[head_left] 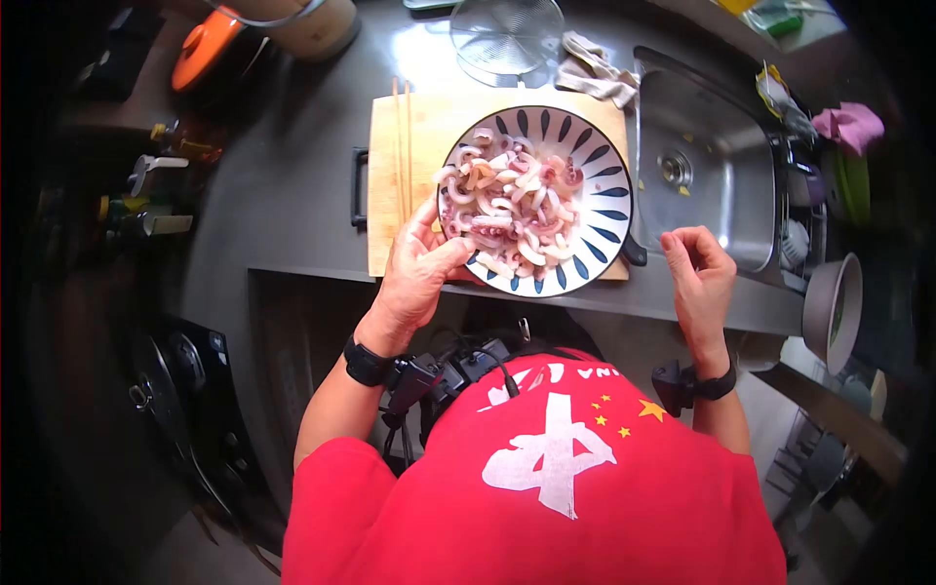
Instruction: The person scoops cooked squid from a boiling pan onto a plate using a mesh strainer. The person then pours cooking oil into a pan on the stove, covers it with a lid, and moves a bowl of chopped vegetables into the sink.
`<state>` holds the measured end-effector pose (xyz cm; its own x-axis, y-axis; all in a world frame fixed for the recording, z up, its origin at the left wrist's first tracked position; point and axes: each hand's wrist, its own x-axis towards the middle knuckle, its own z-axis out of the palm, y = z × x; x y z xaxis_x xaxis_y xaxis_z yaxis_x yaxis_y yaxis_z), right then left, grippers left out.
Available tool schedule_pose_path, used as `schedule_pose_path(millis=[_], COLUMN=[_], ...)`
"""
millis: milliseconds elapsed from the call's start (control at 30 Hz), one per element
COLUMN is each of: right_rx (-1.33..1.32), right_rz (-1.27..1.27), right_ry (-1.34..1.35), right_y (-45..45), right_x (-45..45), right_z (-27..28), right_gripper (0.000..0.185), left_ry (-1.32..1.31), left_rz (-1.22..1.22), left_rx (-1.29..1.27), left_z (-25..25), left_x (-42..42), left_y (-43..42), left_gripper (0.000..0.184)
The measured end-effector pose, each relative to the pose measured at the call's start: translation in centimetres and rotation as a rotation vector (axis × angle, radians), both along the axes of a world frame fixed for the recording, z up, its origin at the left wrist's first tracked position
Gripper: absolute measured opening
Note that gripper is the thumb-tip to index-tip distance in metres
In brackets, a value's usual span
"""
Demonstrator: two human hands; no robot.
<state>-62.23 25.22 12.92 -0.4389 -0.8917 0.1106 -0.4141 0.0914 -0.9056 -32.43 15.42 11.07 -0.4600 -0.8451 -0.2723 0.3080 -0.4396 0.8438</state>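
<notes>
My left hand [417,276] grips the near-left rim of a round white plate [597,249] with dark blue leaf-shaped marks, thumb over the edge. Cut raw squid [512,200], pale rings and purplish tentacle pieces, is heaped toward the plate's left side. Beneath the plate lies a wooden cutting board [386,249]. A black handle-like piece [634,253] sticks out by the plate's right rim; what it belongs to is hidden. My right hand [700,275] is raised near the sink's front edge, apart from the plate, fingers curled with nothing visible in them.
Chopsticks [402,146] lie along the board's left side. Behind it are a round mesh strainer [507,34] and a crumpled cloth [597,73]. The steel sink [712,219] is at right, a grey bowl [832,312] beyond its near corner. An orange-lidded pot [207,49] stands back left.
</notes>
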Motion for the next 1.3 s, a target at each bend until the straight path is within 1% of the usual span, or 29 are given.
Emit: schedule_pose_path(millis=[67,100,167,200,233,267,300,367,433,467,533,567,600,633,733,800,833,900,933,1067,1100,1167,1200,1233,1300], right_rx=[0.048,0.032,0.065,0.048,0.02,0.013,0.01,-0.038,-0.114,-0.12,-0.093,-0.061,0.073,0.153,0.179,0.173,0.171,0.275,0.27,0.359,0.36,0.327,0.254,0.258,0.323], right_rz=[0.017,0.045,0.072,0.098,0.121,0.141,0.152,0.142,0.109,0.083,0.031,-0.001,-0.006,0.026,0.102,0.171,0.177,0.128,0.074,0.016,0.018,-0.058,-0.078,-0.072,-0.041], right_ry=[-0.006,-0.012,0.052,0.05,0.04,0.064,0.096,0.229,0.291,0.36,0.53,0.632,0.685,0.665,0.65,0.83,0.832,0.767,0.781,0.823,0.824,0.824,0.857,0.858,0.771], right_y=[-1.2,-1.5,-2.5,-1.5,-2.0,-2.3,-3.0,-6.5,-11.1,-13.4,-17.8,-19.7,-21.8,-23.4,-26.4,-27.4,-27.6,-27.6,-27.7,-29.3,-29.7,-30.4,-30.9,-31.0,-31.9], right_x=[1.3,2.0,3.4,1.0,0.8,0.9,1.1,0.8,-0.9,-2.4,-4.8,-5.9,-7.2,-7.8,-9.2,-9.7,-9.3,-8.2,-7.4,-7.6,-7.5,-7.7,-8.4,-9.0,-10.5], right_z=[-0.6,-0.9,-1.6,-2.8,-3.1,-3.2,-3.5,-3.9,-4.9,-5.7,-7.2,-7.8,-8.8,-9.2,-12.3,-14.0,-13.8,-12.3,-11.7,-11.5,-11.6,-11.9,-12.9,-13.1,-14.1], right_gripper=[0.013,0.013,0.013,0.014,0.014,0.014,0.014,0.012,0.011,0.014,0.026,0.034,0.048,0.052,0.054,0.046,0.046,0.035,0.023,0.021,0.021,0.024,0.021,0.021,0.013], left_ry=[-0.014,-0.031,-0.048,-0.089,-0.114,-0.13,-0.123,-0.145,-0.128,-0.125,-0.122,-0.139,-0.152,-0.166,-0.134,-0.13,-0.129,-0.096,-0.111,-0.082,-0.082,-0.048,-0.049,-0.051,-0.055], left_rz=[0.039,0.063,0.13,0.174,0.208,0.2,0.208,0.248,0.312,0.354,0.441,0.444,0.471,0.497,0.552,0.571,0.577,0.568,0.562,0.564,0.565,0.558,0.563,0.555,0.55], left_rx=[-0.029,-0.05,-0.068,-0.062,-0.049,-0.026,-0.04,-0.008,-0.008,-0.015,-0.034,-0.062,-0.054,-0.049,-0.05,-0.028,-0.027,-0.005,0.005,0.032,0.034,0.052,0.056,0.047,0.048], left_z=[0.5,0.9,1.0,1.3,1.9,1.8,1.2,0.2,-0.7,-1.3,-2.4,-3.4,-3.8,-4.2,-6.2,-7.3,-7.6,-8.4,-8.7,-9.8,-10.0,-10.3,-10.5,-10.5,-10.9], left_x=[1.8,2.8,5.1,3.3,3.4,4.4,5.7,8.4,10.5,11.2,13.0,14.0,14.8,15.5,16.8,17.6,18.0,18.8,19.2,19.6,19.7,19.9,20.1,20.1,20.3], left_y=[-0.9,-1.2,-2.1,-0.9,-0.8,-1.1,-1.8,-3.5,-5.3,-6.0,-7.6,-8.7,-9.6,-10.3,-12.1,-13.3,-13.8,-14.7,-15.1,-15.9,-16.1,-16.4,-16.5,-16.5,-16.6], left_gripper=[0.058,0.058,0.053,0.052,0.051,0.056,0.056,0.052,0.045,0.045,0.046,0.046,0.045,0.045,0.044,0.045,0.045,0.045,0.045,0.044,0.044,0.044,0.044,0.044,0.043])
